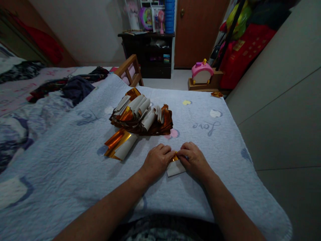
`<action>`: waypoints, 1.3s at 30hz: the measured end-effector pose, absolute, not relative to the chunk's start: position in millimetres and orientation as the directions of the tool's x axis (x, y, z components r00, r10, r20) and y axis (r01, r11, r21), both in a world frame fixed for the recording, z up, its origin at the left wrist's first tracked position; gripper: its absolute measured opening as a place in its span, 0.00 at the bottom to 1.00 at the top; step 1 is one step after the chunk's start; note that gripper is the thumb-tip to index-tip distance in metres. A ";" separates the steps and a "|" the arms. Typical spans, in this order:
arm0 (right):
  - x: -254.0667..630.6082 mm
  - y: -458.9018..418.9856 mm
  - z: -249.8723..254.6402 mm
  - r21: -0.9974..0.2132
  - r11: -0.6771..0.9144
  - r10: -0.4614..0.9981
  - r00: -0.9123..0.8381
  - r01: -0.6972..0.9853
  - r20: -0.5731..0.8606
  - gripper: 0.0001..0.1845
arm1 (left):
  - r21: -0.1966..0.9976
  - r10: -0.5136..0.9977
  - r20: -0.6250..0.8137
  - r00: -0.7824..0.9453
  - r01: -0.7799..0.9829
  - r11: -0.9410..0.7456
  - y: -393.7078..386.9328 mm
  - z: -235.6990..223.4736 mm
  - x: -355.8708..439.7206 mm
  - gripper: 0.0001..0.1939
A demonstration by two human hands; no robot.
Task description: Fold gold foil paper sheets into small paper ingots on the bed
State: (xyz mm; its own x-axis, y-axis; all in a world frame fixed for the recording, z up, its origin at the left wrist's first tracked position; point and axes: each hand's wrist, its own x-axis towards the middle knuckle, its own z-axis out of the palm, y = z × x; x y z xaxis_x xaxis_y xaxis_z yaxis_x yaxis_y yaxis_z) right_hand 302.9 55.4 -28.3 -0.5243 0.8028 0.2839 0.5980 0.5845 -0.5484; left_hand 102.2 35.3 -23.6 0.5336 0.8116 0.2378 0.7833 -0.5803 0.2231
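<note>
Between my hands, low on the light blue blanket (218, 194), lies a small folded sheet of gold foil paper (176, 168) with its pale back showing and a strip of gold at its top edge. My left hand (158, 161) pinches that edge from the left. My right hand (193, 160) is closed on it from the right, its thumb over the paper. The fingertips hide part of the fold. Further forward and left rests a heap of gold foil papers (167, 122), many curled with pale backs outward. A loose curled gold sheet (117, 142) lies just in front of the heap.
A small folded gold piece (217, 94) sits at the blanket's far right corner. Rumpled clothes (77, 88) lie to the left. Beyond the far edge stand a wooden chair (135, 67), a dark cabinet (150, 53) and a pink toy (202, 72). A pale cabinet wall (281, 100) borders the right.
</note>
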 end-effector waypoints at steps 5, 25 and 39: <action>301.2 53.9 -28.1 -0.516 0.591 0.801 -0.527 0.620 0.285 0.09 | 0.227 0.809 0.250 0.532 0.780 -0.583 35.4 -24.4 102.4 0.06; 307.6 52.6 -11.5 -0.557 0.574 0.783 -0.601 0.600 0.158 0.17 | 0.177 0.798 0.220 0.561 0.781 -0.599 34.2 -24.0 101.0 0.09; 310.3 53.4 -13.2 -0.563 0.573 0.774 -0.619 0.596 0.133 0.14 | 0.158 0.795 0.237 0.559 0.785 -0.599 35.7 -26.0 101.0 0.09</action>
State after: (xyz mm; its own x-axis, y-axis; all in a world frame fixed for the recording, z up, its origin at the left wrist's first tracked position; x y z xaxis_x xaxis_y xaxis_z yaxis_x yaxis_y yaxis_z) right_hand 310.3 53.4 -13.2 -0.6190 0.7741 0.1326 0.5956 0.5727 -0.5633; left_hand 101.0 35.7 -26.0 0.5589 0.7947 0.2368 0.7850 -0.5991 0.1576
